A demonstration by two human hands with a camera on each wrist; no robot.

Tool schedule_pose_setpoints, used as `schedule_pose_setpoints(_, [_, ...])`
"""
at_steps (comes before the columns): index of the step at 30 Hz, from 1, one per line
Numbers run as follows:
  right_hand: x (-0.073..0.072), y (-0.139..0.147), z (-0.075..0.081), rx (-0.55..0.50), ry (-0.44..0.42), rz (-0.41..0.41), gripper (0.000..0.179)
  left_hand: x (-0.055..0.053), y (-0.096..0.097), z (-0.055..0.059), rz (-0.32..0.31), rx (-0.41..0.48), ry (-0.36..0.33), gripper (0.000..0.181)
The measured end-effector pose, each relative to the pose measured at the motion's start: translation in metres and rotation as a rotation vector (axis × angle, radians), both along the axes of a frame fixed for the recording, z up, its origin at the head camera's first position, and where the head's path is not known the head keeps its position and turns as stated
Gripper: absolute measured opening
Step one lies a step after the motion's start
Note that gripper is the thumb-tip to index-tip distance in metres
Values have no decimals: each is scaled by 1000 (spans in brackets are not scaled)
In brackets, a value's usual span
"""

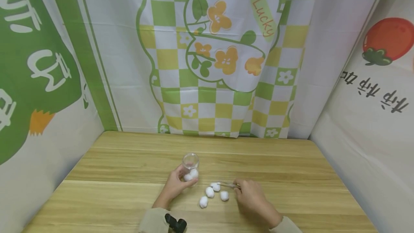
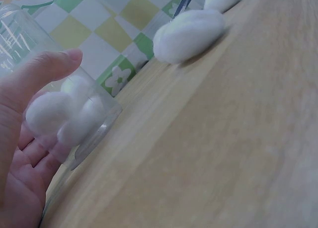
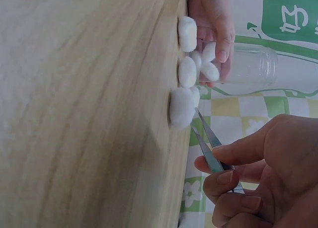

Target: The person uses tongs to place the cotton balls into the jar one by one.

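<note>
A clear glass jar (image 1: pixel 191 160) stands upright on the table with my left hand (image 1: pixel 174 185) around its lower part. Inside it lie several white cotton balls (image 2: pixel 79 111). My right hand (image 1: pixel 253 194) holds metal tweezers (image 3: pixel 207 151) between thumb and fingers. Their two tips are slightly apart and reach the farthest loose cotton ball (image 1: pixel 215 187); whether they pinch it I cannot tell. Nearer me on the wood lie three more, a cotton ball (image 1: pixel 210 192) in the middle, one cotton ball (image 1: pixel 203 201) to the left and another cotton ball (image 1: pixel 224 196) to the right.
The wooden table (image 1: pixel 136 161) runs back to a checked green and yellow cloth (image 1: pixel 207 118). Printed cloth walls enclose it on the left and right. A black device (image 1: pixel 175 223) sits at the left sleeve.
</note>
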State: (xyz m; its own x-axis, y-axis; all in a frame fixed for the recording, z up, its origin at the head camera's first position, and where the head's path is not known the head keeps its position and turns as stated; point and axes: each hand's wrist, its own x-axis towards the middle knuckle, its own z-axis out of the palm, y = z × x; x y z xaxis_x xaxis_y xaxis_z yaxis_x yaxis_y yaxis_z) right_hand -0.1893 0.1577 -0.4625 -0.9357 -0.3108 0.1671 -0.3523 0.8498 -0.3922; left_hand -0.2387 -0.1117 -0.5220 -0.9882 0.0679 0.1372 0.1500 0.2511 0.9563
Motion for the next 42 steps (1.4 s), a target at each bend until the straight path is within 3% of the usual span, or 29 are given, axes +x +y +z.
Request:
schedule_pose_setpoints(14, [-3,-3,-8,64,-8,-50,8,-2,1,-1,-2,0,5,61])
schedule_pose_setpoints(23, [-2,-6,-6,90,10,-59,5,-2,1,-1,4,-4,8,61])
schedule_pose_setpoints(42, [-3,-6,-2,25,-3,-79,7,0,0,0,2,-6,1,62])
